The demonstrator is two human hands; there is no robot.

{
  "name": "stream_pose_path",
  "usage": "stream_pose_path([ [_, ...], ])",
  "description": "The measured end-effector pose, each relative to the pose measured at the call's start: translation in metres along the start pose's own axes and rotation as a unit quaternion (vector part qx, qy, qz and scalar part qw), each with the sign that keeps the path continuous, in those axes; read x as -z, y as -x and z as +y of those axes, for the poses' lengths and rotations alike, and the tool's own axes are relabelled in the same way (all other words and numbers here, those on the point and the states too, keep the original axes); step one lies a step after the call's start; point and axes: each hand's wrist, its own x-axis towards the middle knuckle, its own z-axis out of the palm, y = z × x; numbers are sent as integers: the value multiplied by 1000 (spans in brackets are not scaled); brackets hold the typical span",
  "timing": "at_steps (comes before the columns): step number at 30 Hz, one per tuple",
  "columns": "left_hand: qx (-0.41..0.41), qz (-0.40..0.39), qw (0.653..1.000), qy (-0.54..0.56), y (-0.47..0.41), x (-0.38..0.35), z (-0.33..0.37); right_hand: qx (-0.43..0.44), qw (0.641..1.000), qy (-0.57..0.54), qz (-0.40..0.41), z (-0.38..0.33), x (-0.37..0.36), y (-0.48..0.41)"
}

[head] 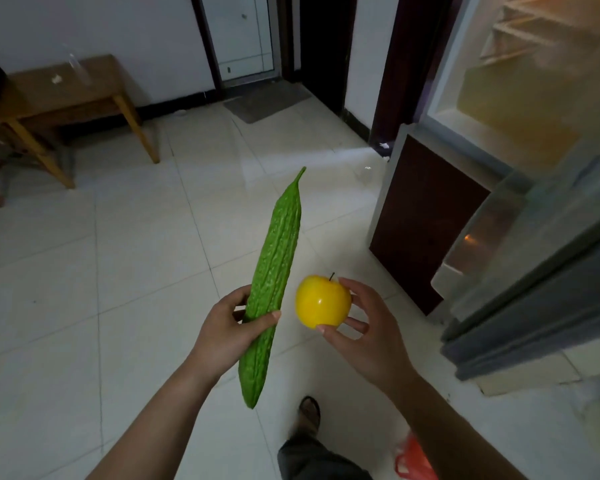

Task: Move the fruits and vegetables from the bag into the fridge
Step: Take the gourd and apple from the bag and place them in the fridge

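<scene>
Holding a long green bitter gourd [274, 271] in my left hand [229, 327], I have my thumb laid across its front and my fingers curled behind it. I grip it low on its length, so the thin stalk end points up and away and the blunt end hangs below my wrist. My right hand [371, 337] holds a yellow apple [323, 301] with the thumb under it, the fingers round its right side and the stalk upward. Gourd and apple are close together but apart, both in the air over the pale tiled floor [118, 271]. To my right the fridge [534, 98] has its upper compartment open and lit warm inside, shelves showing; lower down a dark red door [426, 216] stands ajar. An orange-red plastic bag [413, 459] lies on the floor beside my right forearm, at the bottom edge of view. My sandalled foot [309, 414] shows below the apple. A wooden table [66, 91] stands by the far wall on the left, and a grey mat [267, 102] lies before a doorway.
</scene>
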Motion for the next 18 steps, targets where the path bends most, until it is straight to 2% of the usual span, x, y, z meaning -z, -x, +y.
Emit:
stream_pose_path([
  [4, -16, -8, 999, -35, -76, 21, 37, 18, 1000, 6, 18, -7, -5, -81],
  [9, -39, -10, 999, -14, -155, 24, 79, 38, 998, 17, 55, -13, 2, -160],
  [14, -75, -75, 994, -19, -248, -8, 123, 51, 990, 57, 118, 0, 28, -221],
  [18, -114, -129, 982, -71, -331, -44, 166, 29, 977, 98, 190, 10, 56, -276],
])
